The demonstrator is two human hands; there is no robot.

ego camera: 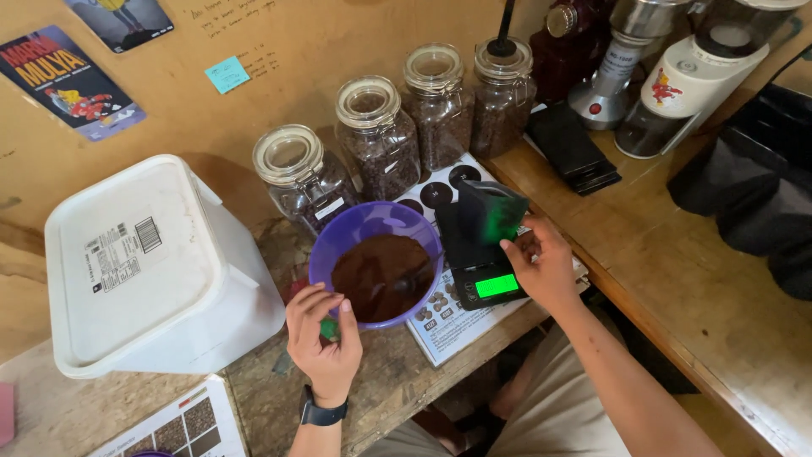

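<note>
I am in the weighing step, as I judge it: my left hand [324,338] grips the near rim of the round purple plastic bowl [376,262] of dark ground coffee at centre frame, pinching a small green object I cannot identify. My right hand [541,267] steadies the dark green foil pouch [489,216] standing on the small black digital scale [486,283] with its lit green display, just right of the bowl. A spoon handle seems to rest in the grounds. Next calls for a steady pouch and careful transfer. Four glass clip-top jars [381,140] crowd behind, a white lidded plastic tub [148,267] sits left, grinders [677,76] upper right on the wooden counter [668,279].
</note>
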